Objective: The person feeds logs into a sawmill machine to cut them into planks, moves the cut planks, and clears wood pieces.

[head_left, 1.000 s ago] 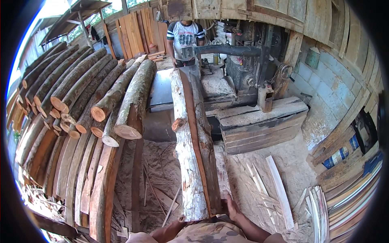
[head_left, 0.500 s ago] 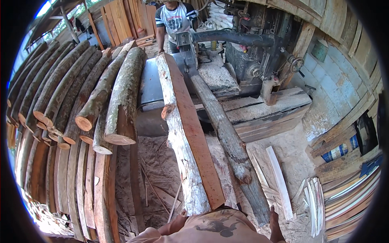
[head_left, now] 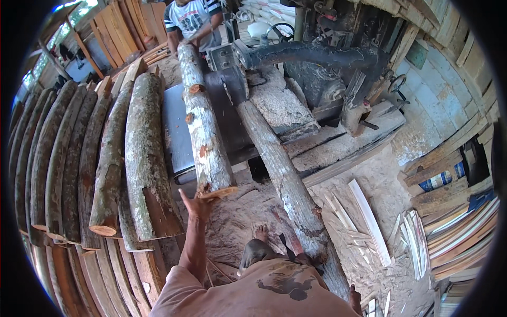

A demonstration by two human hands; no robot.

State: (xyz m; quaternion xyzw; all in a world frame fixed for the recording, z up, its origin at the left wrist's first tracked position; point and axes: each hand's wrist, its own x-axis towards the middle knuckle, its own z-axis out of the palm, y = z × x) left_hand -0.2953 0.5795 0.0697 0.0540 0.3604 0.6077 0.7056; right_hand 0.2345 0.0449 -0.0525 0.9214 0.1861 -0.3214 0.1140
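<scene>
A sawn log [head_left: 205,132] with pale, patchy bark lies along the dark saw table, its near end overhanging the edge. My left hand [head_left: 196,205] is at that near end, thumb spread wide and palm toward the cut face; its other fingers are partly hidden by the log. A second, greyer log [head_left: 288,177] slants from beside the saw blade down to my right side. Beside its near part is my right hand [head_left: 355,297], only partly visible, with most fingers hidden. Across the table, a co-worker [head_left: 193,24] has both hands at the far end of the pale log.
Stacked logs [head_left: 145,153] fill the left side. The bandsaw [head_left: 317,55], with its thick arm and sawdust, stands at the far right of the saw table [head_left: 177,137]. Thin offcuts [head_left: 369,222] lie on the dusty floor, and stacked strips [head_left: 465,238] are at right.
The pale log has moved away from me and left onto the table, and turned so bark faces up. My left arm now reaches forward. The co-worker has both hands on the log.
</scene>
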